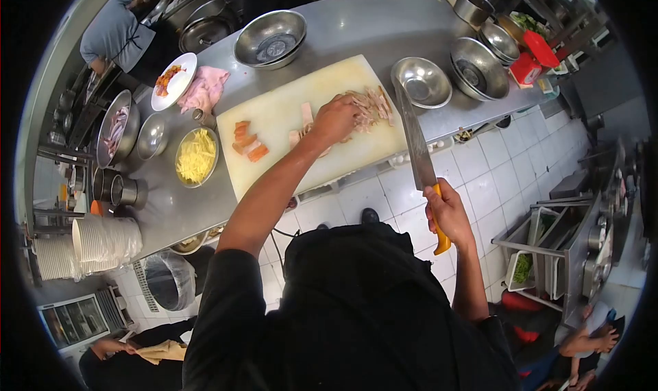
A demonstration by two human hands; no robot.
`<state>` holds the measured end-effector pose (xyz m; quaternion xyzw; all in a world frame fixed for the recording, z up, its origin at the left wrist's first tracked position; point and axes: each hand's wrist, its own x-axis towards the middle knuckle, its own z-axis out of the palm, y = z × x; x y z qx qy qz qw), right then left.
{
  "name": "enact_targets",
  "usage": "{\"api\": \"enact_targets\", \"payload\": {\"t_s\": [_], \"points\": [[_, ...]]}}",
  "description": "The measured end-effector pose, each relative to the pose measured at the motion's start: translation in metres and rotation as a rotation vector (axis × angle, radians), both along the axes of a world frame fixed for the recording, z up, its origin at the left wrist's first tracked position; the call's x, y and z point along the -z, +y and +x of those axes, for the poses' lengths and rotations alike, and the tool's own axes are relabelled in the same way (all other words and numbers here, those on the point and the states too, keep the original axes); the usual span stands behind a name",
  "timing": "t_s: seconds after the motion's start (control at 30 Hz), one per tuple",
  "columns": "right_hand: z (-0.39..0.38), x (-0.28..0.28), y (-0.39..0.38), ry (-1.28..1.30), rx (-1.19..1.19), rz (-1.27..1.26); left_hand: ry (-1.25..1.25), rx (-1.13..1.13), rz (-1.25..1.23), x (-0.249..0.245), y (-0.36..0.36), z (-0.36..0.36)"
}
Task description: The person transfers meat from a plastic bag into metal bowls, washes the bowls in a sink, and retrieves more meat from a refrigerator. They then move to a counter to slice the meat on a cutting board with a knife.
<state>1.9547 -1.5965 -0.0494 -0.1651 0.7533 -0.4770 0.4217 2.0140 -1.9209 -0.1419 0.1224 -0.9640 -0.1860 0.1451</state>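
Note:
My right hand [449,211] is closed round the yellow handle of a large kitchen knife [418,148]. Its long blade points away from me, off the right end of the white cutting board [267,106], with the tip near a steel bowl's rim. On the board, my left hand [336,120] curls over a heap of thinly sliced pale meat [373,108], its fingertips partly hidden against the slices. A few larger pale meat pieces [306,113] lie beside that wrist. Orange-pink chunks [249,143] sit farther left on the board.
A steel bowl [421,82] stands right of the board, another [271,38] behind it. Leftward are yellow strips [197,156] in a bowl, a white plate [181,86], pink raw meat [204,89] and stacked white containers [103,243]. A red scale [531,58] is far right. Other people work nearby.

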Motion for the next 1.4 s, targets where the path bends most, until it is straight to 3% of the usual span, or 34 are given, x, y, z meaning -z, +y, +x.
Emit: {"api": "enact_targets", "payload": {"t_s": [0.47,0.57,0.67,0.77,1.07,1.4], "points": [[0.000,0.003,-0.004,0.001,-0.005,-0.013,-0.141,-0.003,-0.069,0.002,-0.005,-0.010],[0.001,0.005,-0.003,0.001,-0.008,-0.029,-0.004,-0.033,-0.124,0.009,-0.005,-0.010],[0.001,0.008,-0.001,-0.010,-0.008,-0.036,-0.080,-0.062,0.008,-0.005,-0.008,-0.010],[0.002,0.010,-0.001,-0.026,0.012,-0.040,0.114,-0.125,0.131,-0.018,-0.007,-0.008],[-0.006,0.019,-0.001,-0.060,0.019,-0.052,0.280,-0.333,0.482,-0.047,-0.018,0.002],[-0.038,0.014,0.011,-0.091,0.015,0.011,0.319,-0.402,0.556,-0.050,-0.012,-0.018]]}}
